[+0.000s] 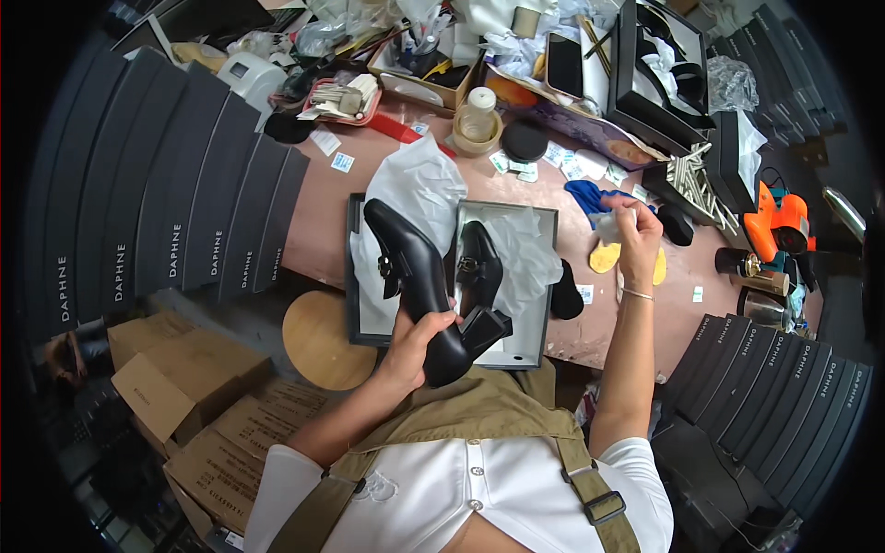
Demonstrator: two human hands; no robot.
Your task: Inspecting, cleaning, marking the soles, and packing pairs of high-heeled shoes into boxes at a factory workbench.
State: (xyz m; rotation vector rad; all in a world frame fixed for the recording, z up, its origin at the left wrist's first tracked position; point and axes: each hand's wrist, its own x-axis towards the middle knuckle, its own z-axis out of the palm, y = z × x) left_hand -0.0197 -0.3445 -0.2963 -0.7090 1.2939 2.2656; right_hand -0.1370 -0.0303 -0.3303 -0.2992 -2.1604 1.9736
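My left hand (412, 346) is wrapped round a black heeled shoe (406, 247), tilted toe-up over an open shoebox (525, 352). A metal ornament sits on the shoe's upper, and its block heel points right. The matching black shoe (480, 267) lies in the box amid white tissue paper (525, 249). Off to the right, my right hand (636, 235) is raised with fingers pinched on a small whitish, translucent piece (605, 227); its exact kind is unclear. Just beyond that hand lies a blue cloth (586, 195). Yellow round pads (604, 258) are on the table below it.
Stacked dark shoeboxes stand at left (184, 175) and right (765, 396). A glue-like bottle (479, 111) stands in a tape roll. Beyond are an open box with black shoes (664, 74), a phone (564, 66) and an orange tool (776, 221). A round stool (327, 341) and cartons (189, 378) are lower left.
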